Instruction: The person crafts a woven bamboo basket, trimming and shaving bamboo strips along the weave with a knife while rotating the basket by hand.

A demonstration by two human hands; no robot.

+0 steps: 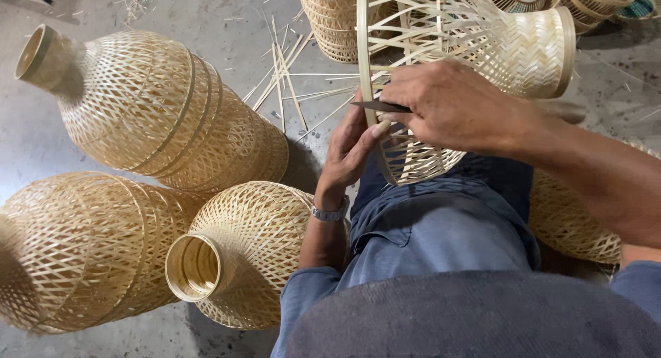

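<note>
The person is sitting with an unfinished pale woven bamboo lampshade [475, 48] lying across the lap, its open rim facing left. The right hand [454, 103] is gripping a small dark knife blade [379, 107] and pressing it against the bamboo rim hoop. The left hand [351, 148], with a silver wristwatch [330, 212] on it, is pinching the rim just below the blade. On the left, three finished bottle-shaped woven bamboo shades [151, 110] are lying on the grey concrete floor [220, 27]. Loose thin bamboo strips [286, 72] are scattered further back, near more stacked baskets.
</note>
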